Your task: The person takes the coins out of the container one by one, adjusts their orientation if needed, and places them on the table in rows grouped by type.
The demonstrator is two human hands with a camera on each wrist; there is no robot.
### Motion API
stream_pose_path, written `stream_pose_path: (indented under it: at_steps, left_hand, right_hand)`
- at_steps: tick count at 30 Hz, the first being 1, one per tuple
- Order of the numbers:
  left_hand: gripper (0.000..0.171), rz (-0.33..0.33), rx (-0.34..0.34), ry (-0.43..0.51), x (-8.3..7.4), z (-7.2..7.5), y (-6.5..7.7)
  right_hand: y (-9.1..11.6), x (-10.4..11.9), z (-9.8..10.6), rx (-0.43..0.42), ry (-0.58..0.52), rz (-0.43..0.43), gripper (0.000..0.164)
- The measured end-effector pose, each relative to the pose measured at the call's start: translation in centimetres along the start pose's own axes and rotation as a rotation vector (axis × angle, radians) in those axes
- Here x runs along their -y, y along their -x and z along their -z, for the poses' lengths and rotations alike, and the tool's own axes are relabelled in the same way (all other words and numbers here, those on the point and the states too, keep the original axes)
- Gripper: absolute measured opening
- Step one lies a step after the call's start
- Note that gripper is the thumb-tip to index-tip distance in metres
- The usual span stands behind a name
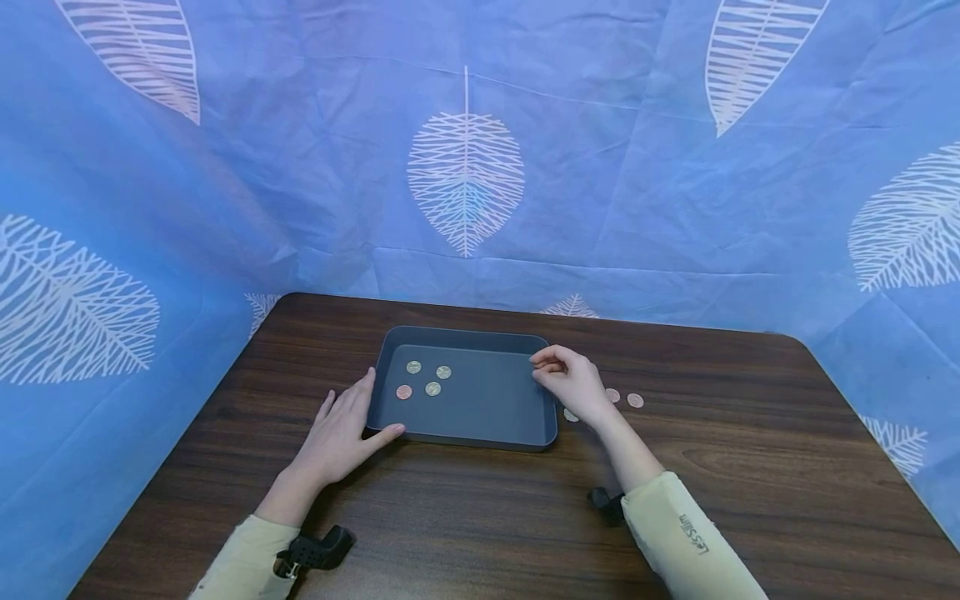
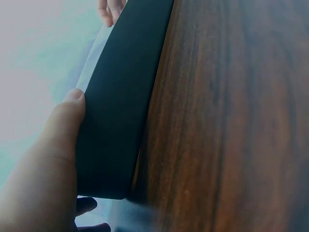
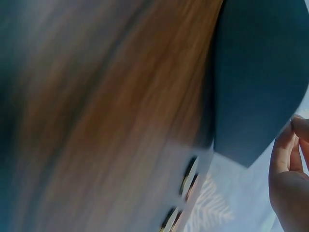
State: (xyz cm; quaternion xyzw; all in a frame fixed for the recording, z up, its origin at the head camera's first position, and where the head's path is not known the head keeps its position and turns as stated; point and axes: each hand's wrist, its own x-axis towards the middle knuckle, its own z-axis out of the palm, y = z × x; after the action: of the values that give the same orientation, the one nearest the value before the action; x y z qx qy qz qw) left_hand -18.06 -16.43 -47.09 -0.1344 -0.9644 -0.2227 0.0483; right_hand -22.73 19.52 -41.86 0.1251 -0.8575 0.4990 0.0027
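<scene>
Right hand (image 1: pixel 576 387), fingertips together, at tray's (image 1: pixel 487 410) edge, right of center.
I judge coins (image 1: pixel 432 389) being trayed; any in grip unseen; next calls for release.

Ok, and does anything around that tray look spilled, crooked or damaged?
Nothing stands out. The dark gray tray sits flat on the wood-grain table with four coins inside, and three loose coins show to its right. I see no spill or damage.
</scene>
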Motion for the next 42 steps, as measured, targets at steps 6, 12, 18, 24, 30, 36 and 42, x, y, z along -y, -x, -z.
stream_pose_path:
  at_steps: [6, 12, 18, 24, 30, 36, 42]
  left_hand:
    - [0.104, 0.009, 0.0, 0.001, 0.0, 0.0, 0.1]
    - [0.104, 0.006, -0.004, 0.006, 0.0, -0.1, 0.0]
    - [0.105, 0.012, 0.001, 0.009, 0.0, -0.1, 0.0]
    - [0.105, 0.021, 0.01, 0.011, 0.0, -0.1, -0.1]
    - [0.105, 0.023, 0.016, 0.014, 0.1, -0.2, -0.2]
    - [0.105, 0.02, 0.015, 0.012, 0.3, -0.2, -0.4]
    - [0.103, 0.017, 0.018, 0.013, 0.4, -0.1, -0.4]
  right_hand:
    - [-0.7, 1.0, -2.0, 0.052, -0.013, 0.049, 0.022]
    - [-1.1, 1.8, -3.9, 0.082, -0.025, 0.077, 0.021]
    - [-1.6, 2.4, -5.9, 0.111, -0.033, 0.073, 0.02]
    - [-1.7, 3.8, -7.7, 0.134, -0.043, 0.075, 0.018]
    - [-2.5, 3.7, -9.8, 0.155, 0.008, 0.088, 0.02]
    - [-3.2, 3.5, -11.1, 0.173, 0.066, 0.073, 0.019]
    - [-3.8, 3.5, -11.6, 0.17, 0.086, 0.072, 0.019]
